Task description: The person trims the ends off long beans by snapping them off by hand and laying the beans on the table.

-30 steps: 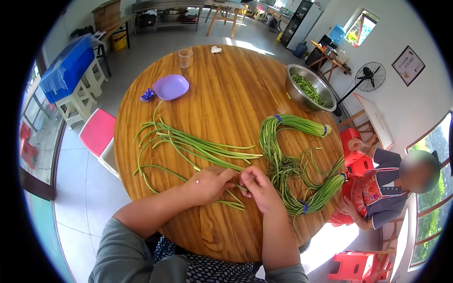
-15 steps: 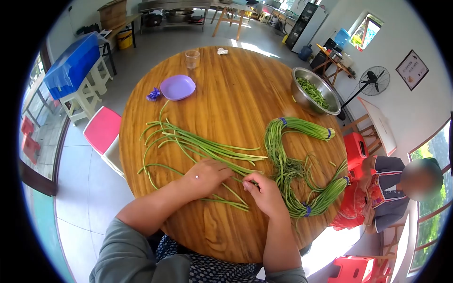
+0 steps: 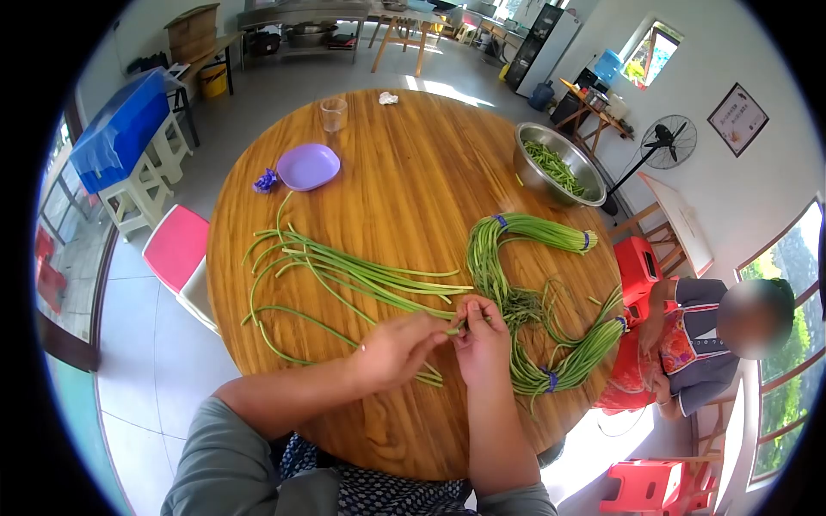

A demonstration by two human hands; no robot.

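My left hand is pinched on a green stem near the table's front edge. Touching its fingertips, my right hand holds short green stem pieces. Loose long green stems lie on the round wooden table, left of and beyond my hands. To the right, two curved bundles of stems are tied with blue bands, their thin ends tangled together. A steel bowl of cut green pieces stands at the far right of the table.
At the table's far left are a purple plate, a crumpled blue band and a clear cup. White crumpled paper lies at the far edge. A person sits at the right; a pink chair stands left.
My hands have come together, and my right hand now holds short pieces between its fingers. The view has shifted slightly. The person at the right has lowered an arm.
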